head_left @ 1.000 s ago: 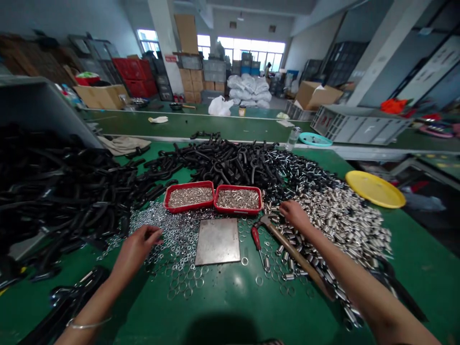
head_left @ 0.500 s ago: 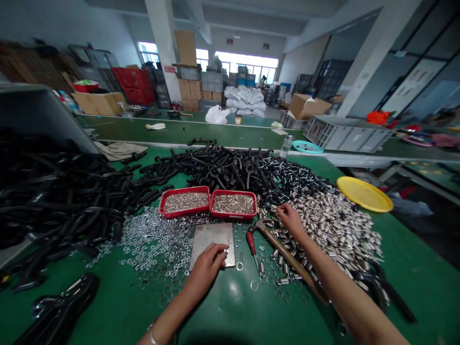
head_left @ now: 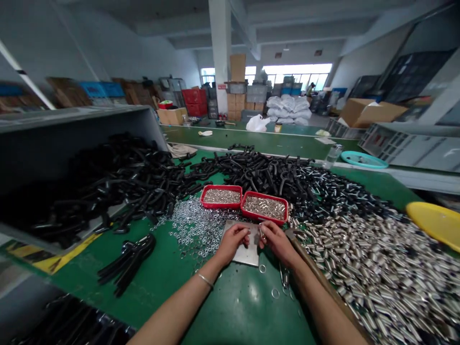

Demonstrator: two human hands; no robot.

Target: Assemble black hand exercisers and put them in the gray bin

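Observation:
My left hand is over the metal plate, thumb and fingertips pinched on a small shiny piece too tiny to make out. Facing it, my right hand is closed with its fingertips on a small metal part, its shape partly covered. The two hands are a little apart. Just behind them stand two red trays, the left tray and the right tray, filled with small metal pins. Left of the plate lie many nuts. A hammer lies partly under my right forearm.
Silvery coil springs are heaped at the right. Black handle-like parts pile up behind the trays and spill from a grey bin at left. A black assembled piece lies at front left. A yellow lid sits far right.
My right hand has left the springs and come to the plate beside my left hand, carrying a small metal part. The view has turned left, showing more of the grey bin.

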